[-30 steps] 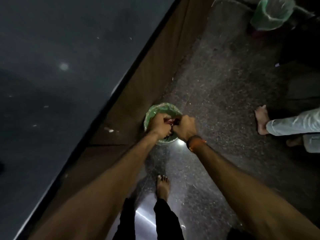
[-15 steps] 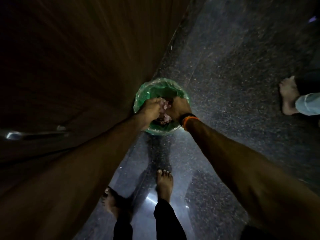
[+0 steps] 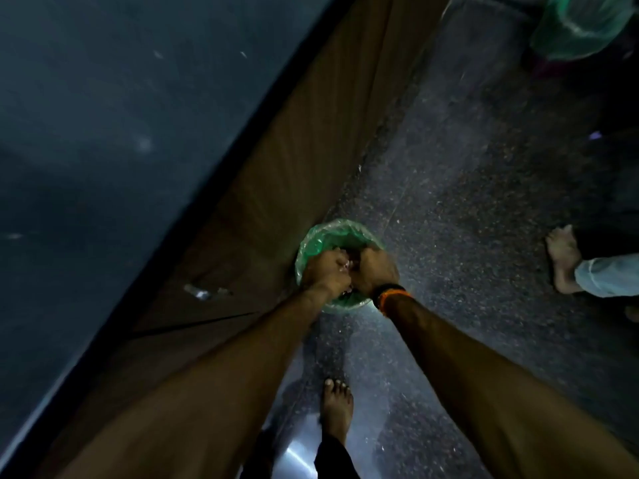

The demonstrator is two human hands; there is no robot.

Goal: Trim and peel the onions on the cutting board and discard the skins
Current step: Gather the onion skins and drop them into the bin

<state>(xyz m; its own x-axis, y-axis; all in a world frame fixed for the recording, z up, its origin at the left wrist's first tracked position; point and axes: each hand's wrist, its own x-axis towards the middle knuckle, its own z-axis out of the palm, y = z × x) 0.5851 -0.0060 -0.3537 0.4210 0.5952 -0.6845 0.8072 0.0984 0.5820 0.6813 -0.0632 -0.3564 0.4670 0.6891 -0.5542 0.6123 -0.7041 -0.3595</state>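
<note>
A small bin lined with a green plastic bag (image 3: 321, 233) stands on the floor against the cabinet front. Over its mouth, my left hand (image 3: 326, 271) and my right hand (image 3: 377, 271) are pressed close together, fingers curled. Pinkish onion skins (image 3: 347, 266) show in the gap between them, held by both hands. More dark scraps lie inside the bin below the hands. The cutting board and the onions are out of view. The scene is dim and slightly blurred.
A dark countertop (image 3: 103, 133) fills the left, with the brown cabinet front (image 3: 294, 167) below it. A second green-lined bin (image 3: 581, 25) stands at top right. Another person's bare foot (image 3: 563, 257) is at right, my own foot (image 3: 337, 406) below the hands.
My head dipped toward the cabinet and came back up, so the countertop is in view again. Both hands stayed together over the bin, working the skins between them.
</note>
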